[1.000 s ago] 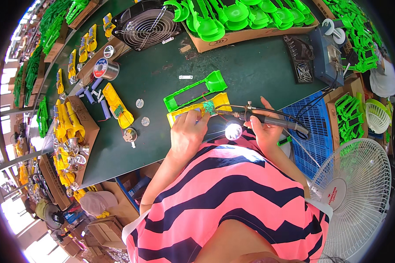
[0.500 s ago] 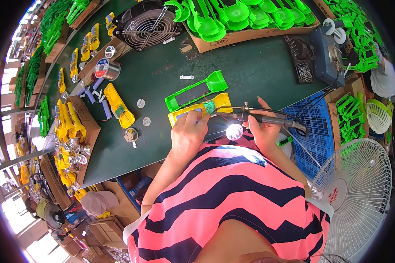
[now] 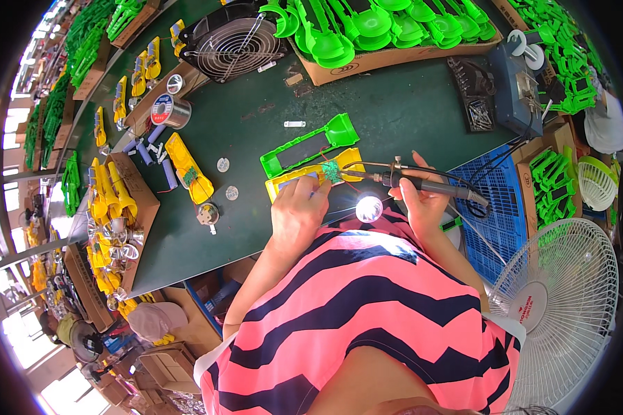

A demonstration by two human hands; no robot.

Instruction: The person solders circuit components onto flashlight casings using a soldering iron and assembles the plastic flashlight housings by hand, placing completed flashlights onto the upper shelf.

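My left hand [image 3: 298, 213] is closed on a yellow flashlight housing half [image 3: 278, 188], its fingertips beside a blue battery cell in it. A small green circuit board [image 3: 331, 171] sits at the housing's right part, with thin wires running off it. In my right hand [image 3: 422, 204] is a soldering iron [image 3: 439, 187], its tip pointing left at the board; whether it touches cannot be made out. A thin curved feed tube rides along the iron. Just below, a lit lamp head [image 3: 369, 209] glows by my shirt. Behind the yellow half lies a green housing half [image 3: 275, 163].
To the left lie another yellow housing [image 3: 183, 164], a solder spool [image 3: 170, 111] and loose blue cells [image 3: 169, 173]. A box of green housings [image 3: 370, 61] and a black fan [image 3: 234, 45] stand at the back. A blue crate [image 3: 491, 228] and white fan [image 3: 561, 311] are at right.
The soldering iron and my right hand have shifted slightly to the right and away from me. My left hand keeps its hold on the yellow housing.
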